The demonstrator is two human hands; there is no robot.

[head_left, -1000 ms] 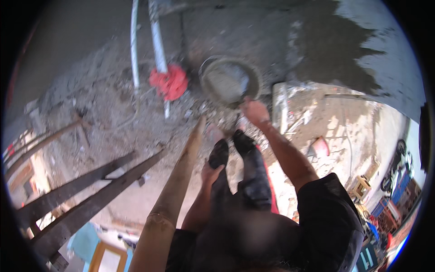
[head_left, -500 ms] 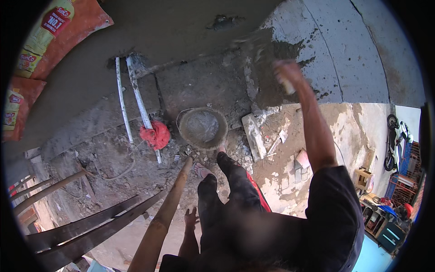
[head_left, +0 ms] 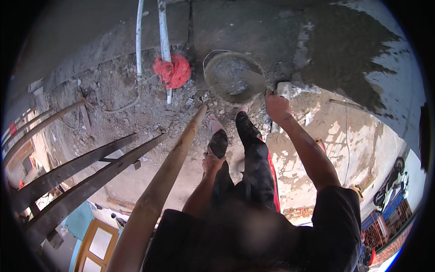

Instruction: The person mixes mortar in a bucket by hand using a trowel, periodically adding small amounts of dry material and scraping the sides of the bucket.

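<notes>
My right hand [head_left: 277, 108] is closed round the handle of a trowel, at the right rim of a round bucket [head_left: 217, 90]. The trowel's blade [head_left: 253, 84] reaches over the rim into the grey wet mix inside. Most of the handle is hidden by my fingers. My left hand [head_left: 213, 162] rests on my left knee, fingers spread over the dark trouser leg and nothing held. Just beyond my right hand lies a pale, mortar-smeared board [head_left: 284, 89].
A bamboo pole [head_left: 168, 181] slants up left of my legs, beside dark wooden beams [head_left: 86, 186]. White pipes [head_left: 164, 31], one wrapped in red plastic [head_left: 173, 71], stand beyond the rubble. Wet mortar [head_left: 344, 54] coats the surface at far right. A motorbike [head_left: 390, 183] is at the right.
My right hand has come from the mortared surface at upper right down to the bucket, bringing the trowel. My left hand has moved onto my knee. The whole view has shifted.
</notes>
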